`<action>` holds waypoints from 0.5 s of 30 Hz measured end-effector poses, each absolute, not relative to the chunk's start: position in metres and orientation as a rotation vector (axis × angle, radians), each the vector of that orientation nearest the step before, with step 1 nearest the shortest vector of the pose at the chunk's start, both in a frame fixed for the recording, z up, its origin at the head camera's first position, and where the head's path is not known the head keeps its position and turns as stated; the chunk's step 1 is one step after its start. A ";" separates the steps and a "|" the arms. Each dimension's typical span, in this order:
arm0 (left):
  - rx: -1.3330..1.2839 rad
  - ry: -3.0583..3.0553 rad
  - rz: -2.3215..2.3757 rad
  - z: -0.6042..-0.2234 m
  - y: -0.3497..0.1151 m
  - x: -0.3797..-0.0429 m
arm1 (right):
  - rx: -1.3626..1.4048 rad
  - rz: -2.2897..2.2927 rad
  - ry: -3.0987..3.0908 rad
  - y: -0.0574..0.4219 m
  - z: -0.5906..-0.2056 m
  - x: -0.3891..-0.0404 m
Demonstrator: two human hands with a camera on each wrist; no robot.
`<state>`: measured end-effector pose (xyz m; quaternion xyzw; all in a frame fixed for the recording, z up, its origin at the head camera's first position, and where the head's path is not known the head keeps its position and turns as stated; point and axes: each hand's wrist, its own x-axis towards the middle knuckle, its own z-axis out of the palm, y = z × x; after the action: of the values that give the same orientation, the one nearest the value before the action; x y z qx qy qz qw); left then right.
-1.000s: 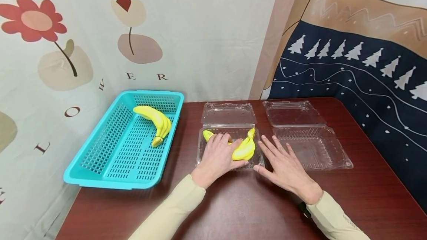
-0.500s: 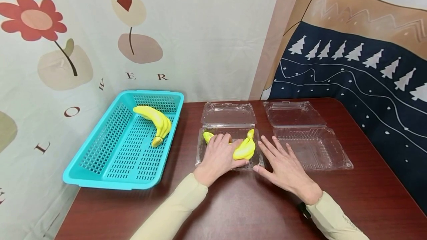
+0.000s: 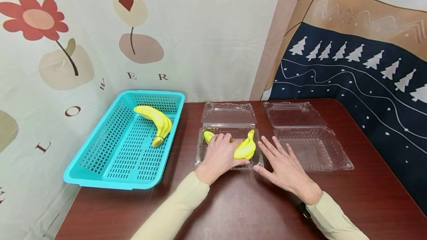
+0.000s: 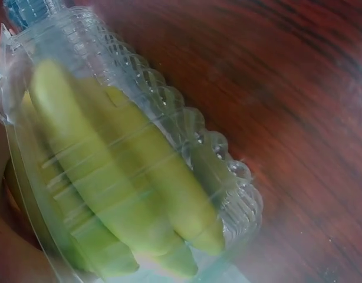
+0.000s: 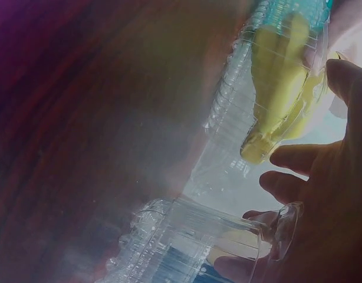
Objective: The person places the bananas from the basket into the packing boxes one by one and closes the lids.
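A bunch of yellow bananas (image 3: 245, 150) lies in the base of the left clear plastic clamshell box (image 3: 228, 114), whose lid is folded back. Over the middle of the bunch, my left hand (image 3: 217, 155) grips it from above and hides part of it. Through the box wall, the left wrist view shows greenish-yellow banana tips (image 4: 110, 183). My right hand (image 3: 285, 166) has its fingers spread at the box's right side, the fingertips close to the wall. In the right wrist view, the stem end of the bananas (image 5: 278, 94) appears near the right fingers, behind clear plastic.
A second clear clamshell box (image 3: 333, 149) stands open to the right. On the left, a turquoise perforated basket (image 3: 71, 173) contains another banana bunch (image 3: 160, 121). Everything rests on a dark red-brown table (image 3: 230, 214), with printed cloth (image 3: 213, 47) hanging behind.
My left hand and the bananas have shifted very slightly to the right within the box. The right hand stays where it was.
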<state>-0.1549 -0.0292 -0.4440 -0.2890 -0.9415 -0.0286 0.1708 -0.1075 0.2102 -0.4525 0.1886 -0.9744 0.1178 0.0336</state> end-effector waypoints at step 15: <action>-0.833 -2.682 -0.075 -0.446 -0.030 -0.158 | 0.586 0.355 -2.999 0.210 -0.453 -0.108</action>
<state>-0.1576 -0.0303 -0.4459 -0.2923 -0.9415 -0.0264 0.1656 -0.1082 0.2098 -0.4526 0.1904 -0.9743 0.1155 0.0326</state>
